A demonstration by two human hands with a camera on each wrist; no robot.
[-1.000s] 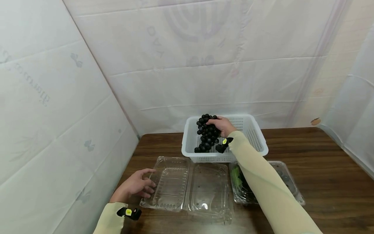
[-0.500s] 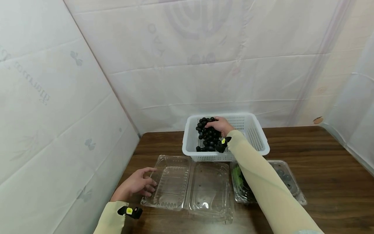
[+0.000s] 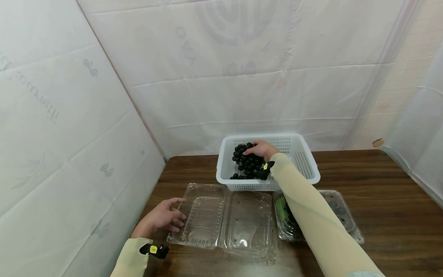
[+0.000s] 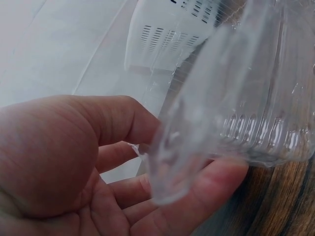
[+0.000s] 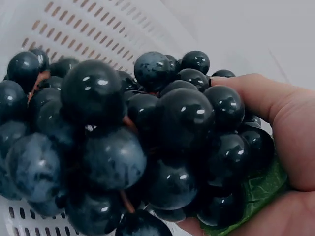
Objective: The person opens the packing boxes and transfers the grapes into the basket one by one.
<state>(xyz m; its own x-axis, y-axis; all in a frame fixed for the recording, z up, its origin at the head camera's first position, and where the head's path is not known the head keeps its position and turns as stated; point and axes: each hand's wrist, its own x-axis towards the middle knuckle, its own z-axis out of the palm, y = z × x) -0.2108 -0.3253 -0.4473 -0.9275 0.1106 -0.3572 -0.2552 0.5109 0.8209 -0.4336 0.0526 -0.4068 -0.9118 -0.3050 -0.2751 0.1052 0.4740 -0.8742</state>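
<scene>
Right hand [image 3: 264, 150] grips grapes [image 5: 115, 155], lower fingers hidden; left hand [image 3: 163, 218] pinches clear container [image 3: 222, 223], thumb tip probably behind blurred rim.

White printed sheeting [image 3: 221, 104] for walls; brown wood-grain tabletop [image 3: 391, 192].

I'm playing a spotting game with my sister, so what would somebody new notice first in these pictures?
Probably the bunch of dark grapes in the white plastic basket, held by the right hand. Next might come the open clear clamshell on the near side of the basket, with the left hand at its left edge.
</scene>
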